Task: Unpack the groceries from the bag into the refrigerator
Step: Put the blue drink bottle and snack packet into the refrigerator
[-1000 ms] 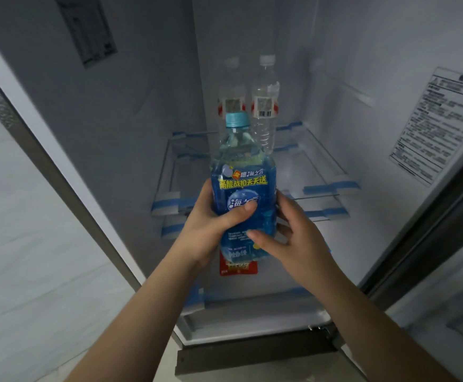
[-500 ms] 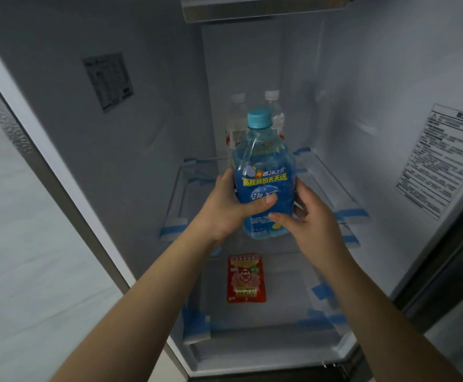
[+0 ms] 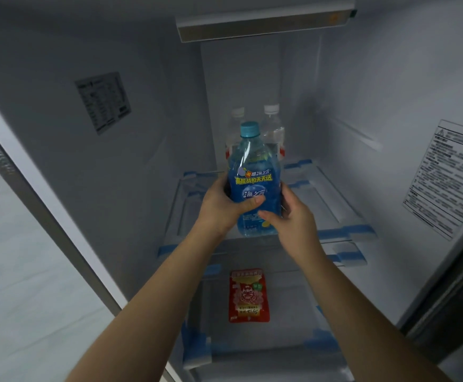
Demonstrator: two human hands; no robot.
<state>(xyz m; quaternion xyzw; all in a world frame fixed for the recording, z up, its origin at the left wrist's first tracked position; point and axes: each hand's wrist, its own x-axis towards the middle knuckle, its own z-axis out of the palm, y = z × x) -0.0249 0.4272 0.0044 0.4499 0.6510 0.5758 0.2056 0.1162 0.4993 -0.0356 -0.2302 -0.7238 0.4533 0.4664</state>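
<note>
Two hands, left hand [image 3: 224,206] and right hand [image 3: 293,216], grip our blue bottle [image 3: 253,183] (upright) over the glass shelf [image 3: 332,205]; next we lower it and release.

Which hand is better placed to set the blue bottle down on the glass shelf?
Left, probably. The left hand wraps the blue bottle with its thumb across the label, while the right hand only steadies its side above the glass shelf.

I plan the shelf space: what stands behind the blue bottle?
Two clear bottles with white caps stand behind the blue bottle; it covers their lower parts.
</note>
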